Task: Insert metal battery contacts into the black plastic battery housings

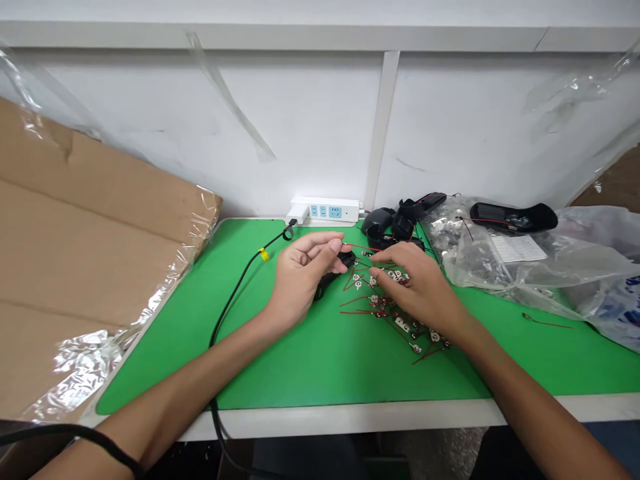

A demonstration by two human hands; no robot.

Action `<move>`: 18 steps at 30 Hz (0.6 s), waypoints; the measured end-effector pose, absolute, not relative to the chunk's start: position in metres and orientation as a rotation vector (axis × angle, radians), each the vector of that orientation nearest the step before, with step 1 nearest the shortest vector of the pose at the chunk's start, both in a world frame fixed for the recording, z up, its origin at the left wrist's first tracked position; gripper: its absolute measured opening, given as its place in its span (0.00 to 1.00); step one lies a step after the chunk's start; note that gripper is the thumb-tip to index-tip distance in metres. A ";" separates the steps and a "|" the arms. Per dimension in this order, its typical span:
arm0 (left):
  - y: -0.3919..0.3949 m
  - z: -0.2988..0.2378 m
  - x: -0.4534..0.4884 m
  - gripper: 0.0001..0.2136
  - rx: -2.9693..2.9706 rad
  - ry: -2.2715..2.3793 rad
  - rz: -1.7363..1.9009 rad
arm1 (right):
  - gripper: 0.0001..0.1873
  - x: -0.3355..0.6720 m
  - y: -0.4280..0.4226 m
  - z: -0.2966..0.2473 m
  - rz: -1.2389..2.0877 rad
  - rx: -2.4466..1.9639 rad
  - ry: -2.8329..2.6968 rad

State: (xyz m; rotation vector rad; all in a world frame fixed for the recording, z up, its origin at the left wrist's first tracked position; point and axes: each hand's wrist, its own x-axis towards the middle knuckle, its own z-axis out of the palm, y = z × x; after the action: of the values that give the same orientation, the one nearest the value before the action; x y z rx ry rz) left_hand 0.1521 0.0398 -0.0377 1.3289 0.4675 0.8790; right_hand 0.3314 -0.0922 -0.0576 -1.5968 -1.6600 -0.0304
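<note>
My left hand (303,277) is closed, with thumb and index finger pinching the end of a thin red wire (363,247). The wire runs right, towards the fingers of my right hand (417,280). A black plastic piece (326,285) lies under my left hand, partly covered by it. My right hand hovers over the heap with thumb and index finger a little apart, and nothing clear shows between them. Beneath it spread several small metal contact plates (401,325) with red wires attached, some hidden by the hand.
A white power strip (333,211) with a plugged-in adapter stands at the wall; its black cable (235,287) crosses the green mat (300,373). Black plastic shells (395,223) lie behind. Plastic bags (525,267) fill the right, cardboard (100,253) the left. One wired piece (547,323) lies apart.
</note>
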 end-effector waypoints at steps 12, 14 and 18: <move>0.000 -0.063 0.153 0.10 1.172 0.358 0.623 | 0.01 0.329 -0.091 -0.078 0.192 -1.692 -1.955; -0.001 -0.068 0.153 0.11 1.197 0.358 0.635 | 0.04 0.333 -0.090 -0.082 0.177 -1.685 -1.975; 0.009 -0.072 0.156 0.12 1.273 0.396 0.794 | 0.05 0.335 -0.089 -0.090 0.132 -1.660 -2.024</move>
State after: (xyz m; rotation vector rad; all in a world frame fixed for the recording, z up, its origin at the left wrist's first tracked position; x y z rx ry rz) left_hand 0.1555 0.0086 -0.0720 1.2732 0.3957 0.7941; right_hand 0.3347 -0.0890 -0.0896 -1.6603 -2.0236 0.1317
